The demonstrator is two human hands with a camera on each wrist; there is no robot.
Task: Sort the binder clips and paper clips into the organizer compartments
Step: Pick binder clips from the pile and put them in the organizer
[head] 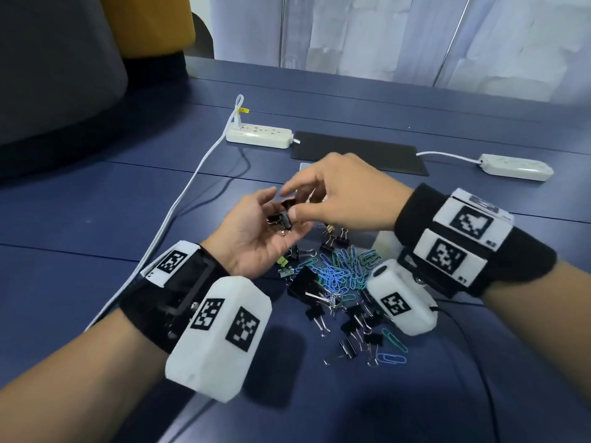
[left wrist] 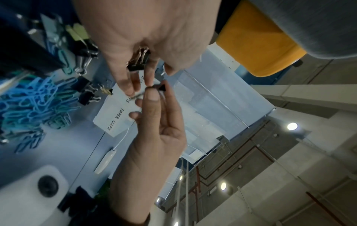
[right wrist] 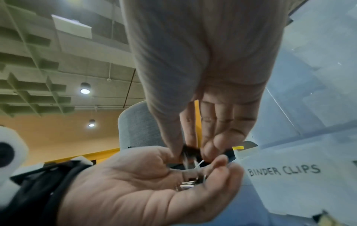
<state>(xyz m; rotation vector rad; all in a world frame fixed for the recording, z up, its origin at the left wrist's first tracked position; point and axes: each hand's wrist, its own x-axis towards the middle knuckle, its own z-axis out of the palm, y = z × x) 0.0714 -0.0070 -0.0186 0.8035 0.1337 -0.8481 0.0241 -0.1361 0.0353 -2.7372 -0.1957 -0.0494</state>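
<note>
Surface: dark blue table [head: 96,199], carrying two white power strips [head: 259,135] and a flat black pad [head: 358,151] at its far side.
Left hand: your left hand [head: 256,241] lies palm up, fingers loosely cupped round several small black binder clips [head: 279,219], probably serving as a tray so clips go over in one batch.
Right hand: your right hand [head: 339,193] pinches one small black binder clip [left wrist: 161,87] between thumb and forefinger, just above the left palm.
Organizer: clear plastic organizer with white paper labels [right wrist: 289,175] reading BINDER CLIPS and PAPER CLIPS stands just beyond both hands.
Unsorted stock: heap of blue and green paper clips [head: 343,271] and loose black binder clips [head: 351,327] lies below your wrists.
Clearance: open table lies left; the white cable [head: 192,183] runs there.
</note>
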